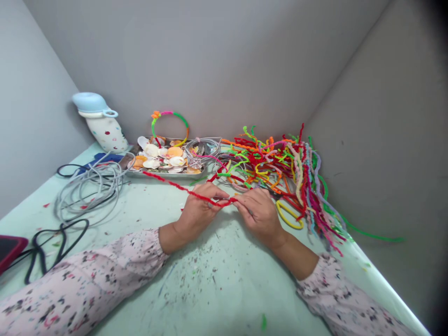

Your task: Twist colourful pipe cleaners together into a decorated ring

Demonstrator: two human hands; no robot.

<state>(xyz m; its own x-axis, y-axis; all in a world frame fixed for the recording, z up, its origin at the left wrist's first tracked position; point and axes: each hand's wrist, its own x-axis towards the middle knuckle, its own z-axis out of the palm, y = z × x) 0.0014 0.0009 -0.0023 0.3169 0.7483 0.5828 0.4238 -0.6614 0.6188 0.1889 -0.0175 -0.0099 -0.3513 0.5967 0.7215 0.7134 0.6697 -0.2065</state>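
Near the middle of the table, a fuzzy red pipe cleaner (180, 187) runs from the tray's front edge down to my fingertips. My left hand (200, 207) is closed on it, thumb and forefinger pinched. Just to the right, my right hand (261, 215) pinches the same red pipe cleaner close to its bend. The fingertips of both hands nearly meet. Behind them, a red and green twisted piece (238, 178) arches up; whether it joins the red one in my hands is unclear.
A metal tray (168, 175) of shells stands at the back, a multicoloured ring (188, 122) upright on it. Grey cable (70, 193), black cord (63, 242) and a bottle (107, 133) are left. Tangled pipe cleaners (280, 163) cover the back right.
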